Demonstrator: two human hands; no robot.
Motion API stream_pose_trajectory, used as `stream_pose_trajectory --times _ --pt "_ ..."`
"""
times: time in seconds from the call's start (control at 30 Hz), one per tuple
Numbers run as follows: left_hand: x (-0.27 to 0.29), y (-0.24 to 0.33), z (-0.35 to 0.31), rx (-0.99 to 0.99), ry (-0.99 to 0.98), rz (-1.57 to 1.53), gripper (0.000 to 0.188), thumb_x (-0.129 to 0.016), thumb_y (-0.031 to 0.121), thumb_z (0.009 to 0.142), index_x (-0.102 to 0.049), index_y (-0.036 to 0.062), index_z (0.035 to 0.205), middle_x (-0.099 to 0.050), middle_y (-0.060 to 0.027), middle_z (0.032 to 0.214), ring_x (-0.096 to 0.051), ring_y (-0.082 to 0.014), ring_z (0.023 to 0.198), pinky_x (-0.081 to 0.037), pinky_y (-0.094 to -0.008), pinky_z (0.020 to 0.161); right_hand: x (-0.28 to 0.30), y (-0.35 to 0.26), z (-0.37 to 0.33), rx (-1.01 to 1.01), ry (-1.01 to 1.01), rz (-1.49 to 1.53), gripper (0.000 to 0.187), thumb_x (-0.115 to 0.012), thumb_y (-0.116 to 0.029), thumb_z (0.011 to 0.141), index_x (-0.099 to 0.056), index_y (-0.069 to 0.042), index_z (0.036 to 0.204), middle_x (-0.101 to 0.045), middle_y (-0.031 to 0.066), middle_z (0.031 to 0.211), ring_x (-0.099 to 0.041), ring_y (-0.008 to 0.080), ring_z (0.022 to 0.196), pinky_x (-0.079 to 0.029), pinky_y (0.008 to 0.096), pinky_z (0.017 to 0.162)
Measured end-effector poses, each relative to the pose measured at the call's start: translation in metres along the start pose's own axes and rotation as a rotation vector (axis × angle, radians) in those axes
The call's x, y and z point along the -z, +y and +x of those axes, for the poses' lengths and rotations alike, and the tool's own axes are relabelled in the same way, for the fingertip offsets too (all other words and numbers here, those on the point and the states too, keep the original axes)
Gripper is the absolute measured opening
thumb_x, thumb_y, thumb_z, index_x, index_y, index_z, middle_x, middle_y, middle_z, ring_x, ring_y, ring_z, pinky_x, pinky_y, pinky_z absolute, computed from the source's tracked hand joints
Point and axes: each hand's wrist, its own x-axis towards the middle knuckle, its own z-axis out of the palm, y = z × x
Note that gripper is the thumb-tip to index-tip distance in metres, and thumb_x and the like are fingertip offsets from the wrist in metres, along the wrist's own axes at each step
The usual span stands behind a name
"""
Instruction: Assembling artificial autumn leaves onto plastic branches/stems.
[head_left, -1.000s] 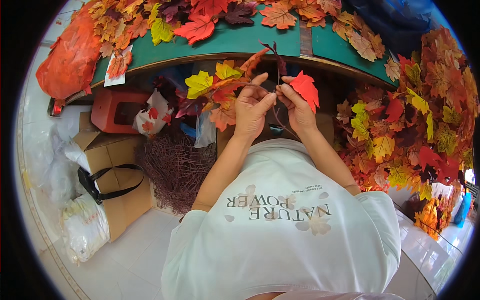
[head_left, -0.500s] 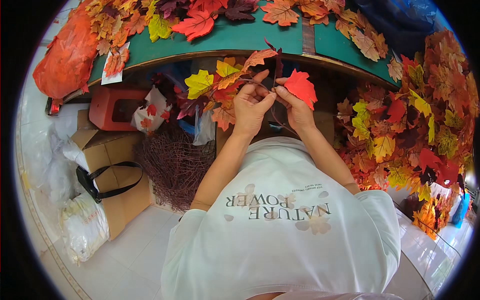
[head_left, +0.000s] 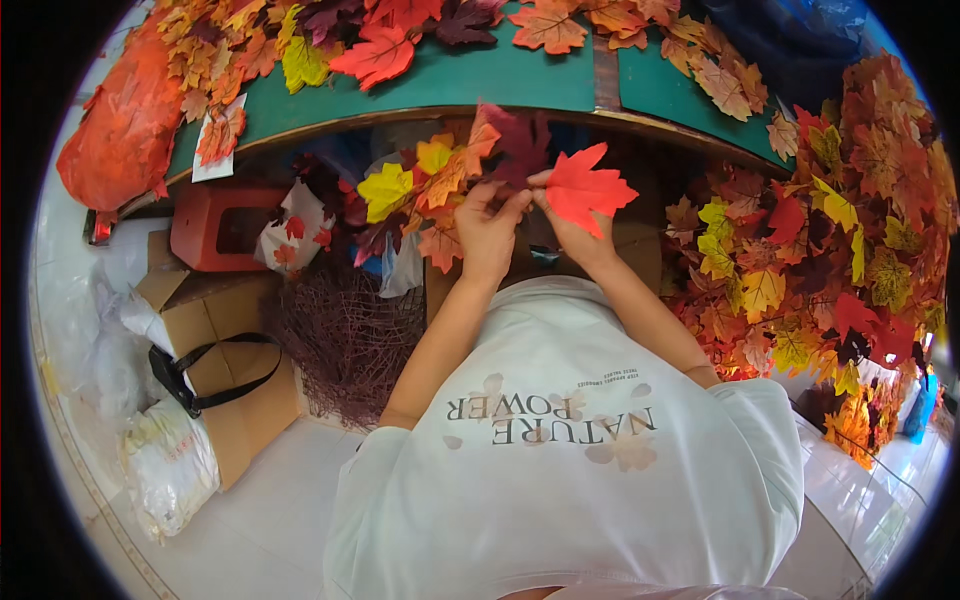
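Observation:
In front of my chest, just before the table's front edge, both hands work close together on a string of artificial maple leaves (head_left: pixel 445 185), yellow and orange. My left hand (head_left: pixel 486 232) is closed, thumb and fingers pinching its stem. A dark purple leaf (head_left: pixel 522 148) stands up between the hands, somewhat blurred. My right hand (head_left: pixel 572 236) is closed at the same stem. A bright red maple leaf (head_left: pixel 588 190) covers part of its fingers, so the exact grip there is hidden.
The green-topped table (head_left: pixel 450 80) carries scattered leaves. Hanging leaf garlands (head_left: pixel 780 260) crowd the right. At left are an orange-red bag (head_left: pixel 120 130), a red plastic stool (head_left: pixel 215 225), a cardboard box (head_left: pixel 240 350) and a tangle of brown stems (head_left: pixel 345 330).
The purple leaf has turned to show its broad face between my hands. The red leaf has swung round flatter over my right fingers, and the brown stem end below is out of sight.

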Motion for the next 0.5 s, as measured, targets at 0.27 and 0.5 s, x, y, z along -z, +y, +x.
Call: stream_pose_trajectory --times 0.27,0.5 --pt "0.029 -0.006 0.024 0.106 0.077 -0.362 0.017 -0.059 0.003 0.086 -0.058 -0.0013 0.102 -0.060 -0.0060 0.092 -0.055 -0.0107 0.072 -0.045 -0.0205 0.062 -0.004 -0.005 -0.013 -0.140 -0.233 -0.452 0.027 -0.054 -0.009 0.088 -0.053 0.002 0.114 -0.063 0.0122 0.082 -0.060 0.0140 0.066 -0.047 0.0249 0.063" --pt "0.008 0.003 0.010 0.133 0.055 -0.472 0.025 -0.058 0.009 0.088 -0.054 0.0071 0.113 -0.059 -0.0020 0.094 -0.057 -0.0124 0.090 -0.047 -0.0238 0.075 0.001 -0.022 0.008 0.634 -0.130 -1.110 0.030 -0.058 -0.011 0.074 -0.062 0.000 0.102 -0.053 0.0023 0.061 -0.053 0.0177 0.056 -0.043 0.0282 0.050"
